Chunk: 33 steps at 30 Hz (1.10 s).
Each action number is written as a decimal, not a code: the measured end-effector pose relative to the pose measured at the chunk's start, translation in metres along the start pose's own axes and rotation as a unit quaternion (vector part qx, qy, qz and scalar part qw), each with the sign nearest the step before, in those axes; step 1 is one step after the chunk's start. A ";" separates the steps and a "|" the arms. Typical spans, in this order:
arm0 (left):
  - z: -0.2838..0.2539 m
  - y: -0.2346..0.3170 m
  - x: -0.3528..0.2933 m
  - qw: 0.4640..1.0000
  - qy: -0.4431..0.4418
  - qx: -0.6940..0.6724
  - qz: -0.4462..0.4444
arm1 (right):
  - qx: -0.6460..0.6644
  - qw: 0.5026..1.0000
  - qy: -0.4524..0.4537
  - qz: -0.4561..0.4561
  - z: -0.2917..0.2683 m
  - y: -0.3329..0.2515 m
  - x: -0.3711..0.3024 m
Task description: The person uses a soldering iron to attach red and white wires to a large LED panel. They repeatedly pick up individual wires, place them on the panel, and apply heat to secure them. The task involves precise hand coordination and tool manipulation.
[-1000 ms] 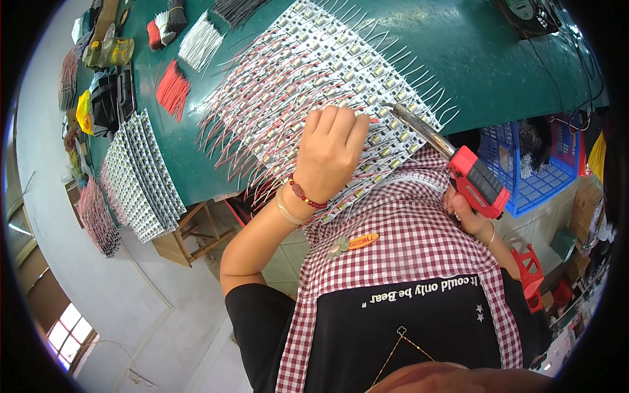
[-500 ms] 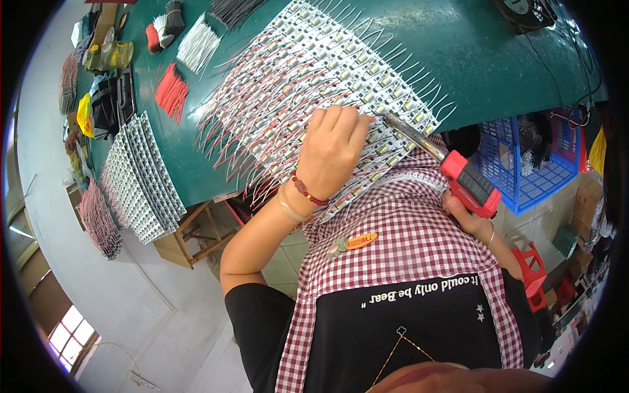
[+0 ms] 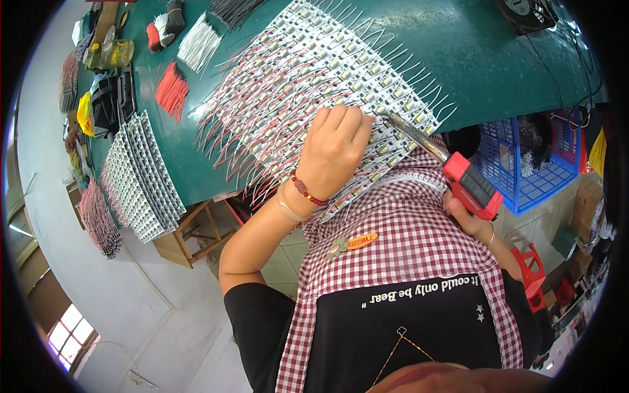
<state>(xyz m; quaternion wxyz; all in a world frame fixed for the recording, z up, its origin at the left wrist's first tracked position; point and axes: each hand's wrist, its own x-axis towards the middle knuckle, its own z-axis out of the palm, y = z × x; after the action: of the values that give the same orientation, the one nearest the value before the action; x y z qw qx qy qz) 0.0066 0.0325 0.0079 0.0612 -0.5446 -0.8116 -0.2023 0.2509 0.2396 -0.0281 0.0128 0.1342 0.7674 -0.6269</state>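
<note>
My left hand (image 3: 335,141) rests over a large panel of white circuit boards (image 3: 311,49), its fingers closed in a pinch. A short bit of red wire (image 3: 373,119) shows beside its fingertips, which are mostly hidden below the knuckles. Rows of small components cover the panel, with red and white wires fanning off its edges. My right hand (image 3: 466,216) is closed round the red and black handle of a soldering iron (image 3: 472,185), partly hidden behind it. The iron's metal barrel slants up and left, its tip on the panel close to my left fingertips.
The panel lies on a green table (image 3: 458,52). To the left are bundles of red wires (image 3: 171,92), white wires (image 3: 199,43) and a stack of finished-looking boards (image 3: 141,177). A blue crate (image 3: 524,183) stands low at right, a small fan (image 3: 524,14) at far right.
The soldering iron has shifted very slightly, its handle a little right and down. My left hand stays almost in place over the panel.
</note>
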 end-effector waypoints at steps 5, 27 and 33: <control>0.002 -0.001 0.000 1.000 0.008 0.002 -0.025 | 0.025 0.999 -0.008 0.027 -0.001 0.001 -0.004; 0.011 0.010 -0.009 0.995 0.040 -0.082 -0.049 | 0.005 0.999 -0.006 0.038 -0.006 0.000 -0.015; 0.005 0.010 -0.007 0.996 0.011 -0.075 -0.044 | -0.035 0.999 -0.028 0.027 -0.005 0.009 -0.016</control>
<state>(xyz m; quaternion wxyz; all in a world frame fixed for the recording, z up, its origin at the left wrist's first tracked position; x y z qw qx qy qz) 0.0194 0.0316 0.0036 0.0203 -0.5094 -0.8166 -0.2706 0.2695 0.2432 -0.0324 0.0554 0.1370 0.7840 -0.6029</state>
